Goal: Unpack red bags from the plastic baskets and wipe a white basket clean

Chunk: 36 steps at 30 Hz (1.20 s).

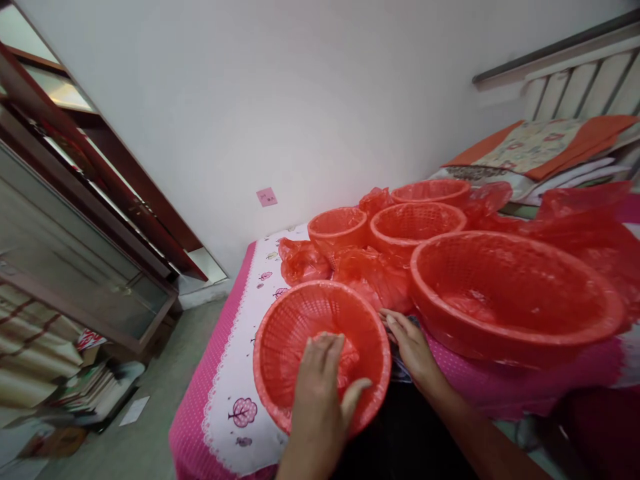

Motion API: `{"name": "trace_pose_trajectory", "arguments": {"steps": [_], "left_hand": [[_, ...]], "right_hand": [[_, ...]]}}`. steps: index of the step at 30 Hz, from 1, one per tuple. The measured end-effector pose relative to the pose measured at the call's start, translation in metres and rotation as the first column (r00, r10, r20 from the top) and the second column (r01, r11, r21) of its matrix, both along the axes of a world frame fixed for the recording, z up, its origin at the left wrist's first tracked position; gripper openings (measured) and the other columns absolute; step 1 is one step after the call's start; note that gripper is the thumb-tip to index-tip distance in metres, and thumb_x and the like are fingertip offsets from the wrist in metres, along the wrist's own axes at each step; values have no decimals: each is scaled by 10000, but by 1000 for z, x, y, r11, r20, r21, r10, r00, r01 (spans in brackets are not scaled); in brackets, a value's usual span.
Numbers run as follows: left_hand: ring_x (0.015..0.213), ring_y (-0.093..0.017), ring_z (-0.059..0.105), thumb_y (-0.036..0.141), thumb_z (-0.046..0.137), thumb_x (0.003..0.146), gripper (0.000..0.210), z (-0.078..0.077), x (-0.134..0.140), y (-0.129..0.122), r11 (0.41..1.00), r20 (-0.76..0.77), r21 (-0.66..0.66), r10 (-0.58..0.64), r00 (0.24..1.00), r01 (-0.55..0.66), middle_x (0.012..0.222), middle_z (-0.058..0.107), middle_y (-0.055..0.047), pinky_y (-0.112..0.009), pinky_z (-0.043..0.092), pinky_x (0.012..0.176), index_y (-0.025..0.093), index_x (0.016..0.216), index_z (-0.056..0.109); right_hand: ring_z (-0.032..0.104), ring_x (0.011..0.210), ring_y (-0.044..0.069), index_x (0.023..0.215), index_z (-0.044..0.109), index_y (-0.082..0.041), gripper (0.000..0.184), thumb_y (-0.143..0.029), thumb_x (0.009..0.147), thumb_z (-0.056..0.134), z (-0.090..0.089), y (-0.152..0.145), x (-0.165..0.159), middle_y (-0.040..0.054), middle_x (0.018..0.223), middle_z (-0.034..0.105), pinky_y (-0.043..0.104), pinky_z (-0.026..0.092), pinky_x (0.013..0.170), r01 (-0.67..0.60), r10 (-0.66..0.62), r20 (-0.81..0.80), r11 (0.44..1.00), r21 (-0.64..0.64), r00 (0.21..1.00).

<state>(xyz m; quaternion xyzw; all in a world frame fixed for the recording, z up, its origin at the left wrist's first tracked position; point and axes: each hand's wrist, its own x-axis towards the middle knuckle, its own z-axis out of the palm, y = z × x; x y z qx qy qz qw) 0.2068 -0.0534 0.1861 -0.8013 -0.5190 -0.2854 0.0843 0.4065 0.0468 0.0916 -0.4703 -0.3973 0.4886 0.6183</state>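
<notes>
A round red plastic basket with a lattice wall stands nearest to me, tilted slightly. Thin red plastic film lies inside it and covers its rim. My left hand reaches over the near rim into the basket, fingers stretched out and thumb apart. Its fingertips are over the film; whether they press on it I cannot tell. Against the outside of the basket's right wall, my right hand has its fingers extended, with nothing seen in it. Crumpled red plastic bags lie just behind the basket.
A larger film-covered red basket stands to the right, with several smaller ones behind. All rest on a bed with a pink and white cover. Folded bedding is piled at the back right. The wall borders the bed's far side.
</notes>
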Motion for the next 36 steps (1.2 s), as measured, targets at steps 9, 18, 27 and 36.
{"name": "trace_pose_trajectory", "arguments": {"steps": [9, 18, 27, 36], "left_hand": [[955, -295, 783, 26, 454, 967, 482, 0, 67, 20, 786, -400, -473, 212, 892, -399, 1043, 797, -195, -395, 582, 838, 81, 1432, 570], [728, -286, 760, 211, 363, 1055, 322, 14, -18, 27, 770, -322, -241, 511, 797, -591, 759, 769, -128, -323, 447, 599, 141, 1103, 673], [639, -256, 726, 397, 290, 1083, 466, -21, -44, 16, 842, 108, -23, 539, 835, -540, 755, 760, -111, -330, 489, 601, 124, 1122, 667], [647, -262, 719, 349, 331, 1058, 435, -46, -49, 18, 899, 164, -74, 438, 884, -432, 835, 787, -137, -350, 516, 597, 116, 1209, 666]], "right_hand": [[671, 1244, 331, 1112, 737, -238, 578, -710, 778, 737, -7, -15, 8, 152, 1276, 742, 490, 524, 1048, -82, 60, -177, 989, -123, 982], [725, 1098, 299, 1016, 748, -212, 577, -701, 712, 788, 6, -29, -12, 147, 1145, 778, 425, 541, 953, -265, 201, -317, 948, -175, 927], [711, 776, 205, 883, 708, -203, 580, -739, 692, 820, 41, -47, -56, 61, 837, 746, 322, 557, 727, -434, 332, -447, 889, -146, 831], [690, 702, 179, 866, 728, -180, 567, -641, 601, 922, 40, -42, -57, 26, 775, 748, 280, 508, 663, -488, 423, -362, 866, -107, 831]]}}
